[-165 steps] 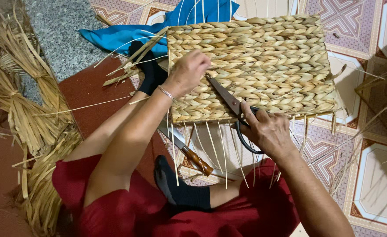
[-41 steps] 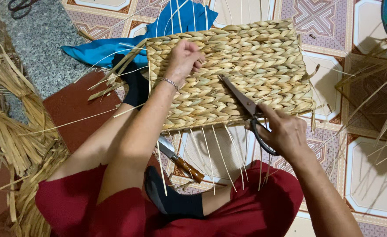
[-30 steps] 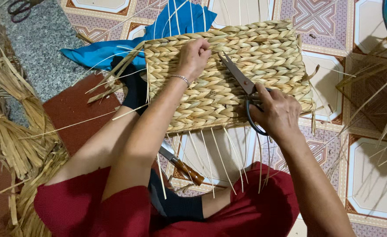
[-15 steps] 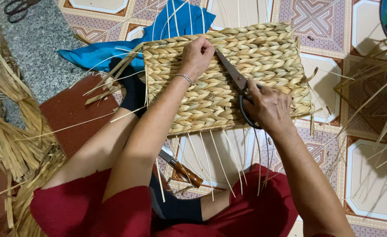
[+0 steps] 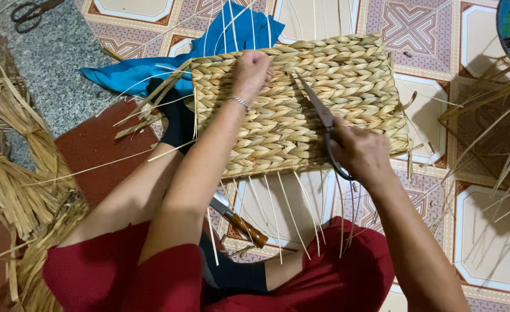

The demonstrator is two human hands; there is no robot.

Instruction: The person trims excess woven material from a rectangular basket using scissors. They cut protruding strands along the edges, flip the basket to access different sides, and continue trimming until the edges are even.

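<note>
A rectangular woven straw basket (image 5: 353,86) rests on the tiled floor in front of my crossed legs, with thin stiff strands sticking out of its near and far edges. My left hand (image 5: 251,70) presses on the top of the weave near its far edge. My right hand (image 5: 362,153) grips dark-handled scissors (image 5: 320,115), whose blades lie over the middle of the basket pointing away from me.
A wooden-handled knife (image 5: 240,220) lies on the floor under my left arm. Blue cloth (image 5: 208,46) sits beyond the basket. Bundles of dry straw (image 5: 18,173) pile at the left, another pair of scissors (image 5: 30,10) at top left, more loose strands (image 5: 492,133) at right.
My right hand has carried the scissors left and up across the basket, from its near right edge toward the middle. My left hand stays pressed on the weave.
</note>
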